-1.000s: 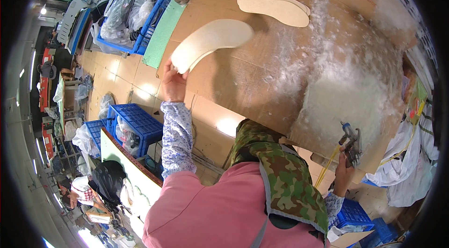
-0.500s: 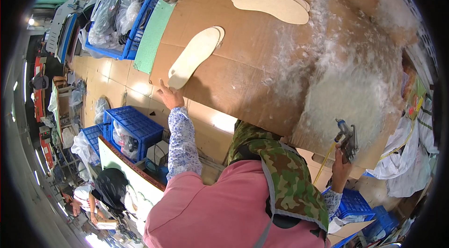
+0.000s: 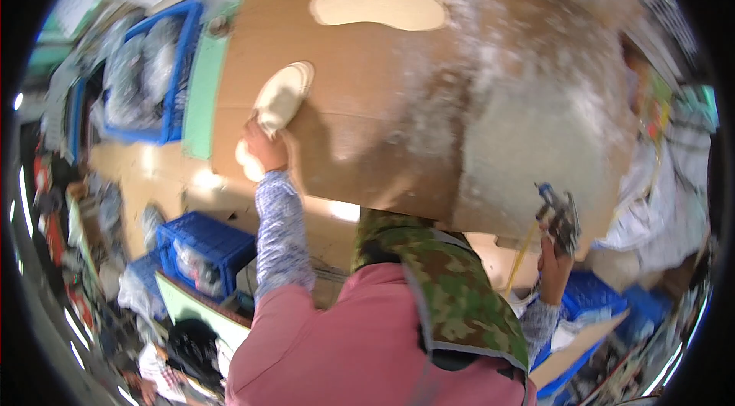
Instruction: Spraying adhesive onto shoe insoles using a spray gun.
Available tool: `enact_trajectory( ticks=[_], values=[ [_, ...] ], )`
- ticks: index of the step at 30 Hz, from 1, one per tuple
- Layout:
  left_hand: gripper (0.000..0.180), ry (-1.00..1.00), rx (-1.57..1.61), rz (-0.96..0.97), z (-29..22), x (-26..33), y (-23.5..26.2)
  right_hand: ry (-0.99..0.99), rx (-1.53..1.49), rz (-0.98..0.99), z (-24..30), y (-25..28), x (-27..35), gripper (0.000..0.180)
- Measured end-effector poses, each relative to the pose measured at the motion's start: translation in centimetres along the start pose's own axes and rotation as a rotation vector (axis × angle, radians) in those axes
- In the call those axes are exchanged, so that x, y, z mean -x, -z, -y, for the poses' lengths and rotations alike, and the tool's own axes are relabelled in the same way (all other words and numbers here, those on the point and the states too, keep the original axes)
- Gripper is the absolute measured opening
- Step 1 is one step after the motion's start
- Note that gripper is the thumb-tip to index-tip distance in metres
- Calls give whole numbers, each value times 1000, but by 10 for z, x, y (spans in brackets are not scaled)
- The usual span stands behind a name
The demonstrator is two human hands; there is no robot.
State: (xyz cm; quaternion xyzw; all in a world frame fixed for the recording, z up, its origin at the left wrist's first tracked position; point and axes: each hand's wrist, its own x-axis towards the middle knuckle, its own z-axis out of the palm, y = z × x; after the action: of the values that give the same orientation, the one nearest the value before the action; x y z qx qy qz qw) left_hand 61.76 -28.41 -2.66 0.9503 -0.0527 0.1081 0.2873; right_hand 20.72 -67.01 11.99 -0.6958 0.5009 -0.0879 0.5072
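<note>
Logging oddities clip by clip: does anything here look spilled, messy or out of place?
Yes: whitish residue is smeared over the right part of the cardboard sheet, patchy like overspray. The left hand grips a pale insole hanging over the sheet's left edge.

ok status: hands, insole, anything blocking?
Left hand gripping cream insole at cardboard sheet edge. Right hand holding spray gun, off the sheet. Second insole lies apart; nothing blocking.
</note>
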Motion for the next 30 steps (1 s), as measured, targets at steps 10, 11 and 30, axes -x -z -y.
enact_trajectory(
  ticks=[10, 11, 30],
  values=[
    [104, 115, -467, 379, 25, -9, 10, 81, -98, -127, -5, 27, -20, 31],
    [104, 96, -479, 401, 25, -11, 10, 59, -85, -107, -6, 23, -18, 31],
    [70, -92, -34, 548, 100, -69, 38, 21, -122, -106, -29, -6, -1, 27]
  ],
)
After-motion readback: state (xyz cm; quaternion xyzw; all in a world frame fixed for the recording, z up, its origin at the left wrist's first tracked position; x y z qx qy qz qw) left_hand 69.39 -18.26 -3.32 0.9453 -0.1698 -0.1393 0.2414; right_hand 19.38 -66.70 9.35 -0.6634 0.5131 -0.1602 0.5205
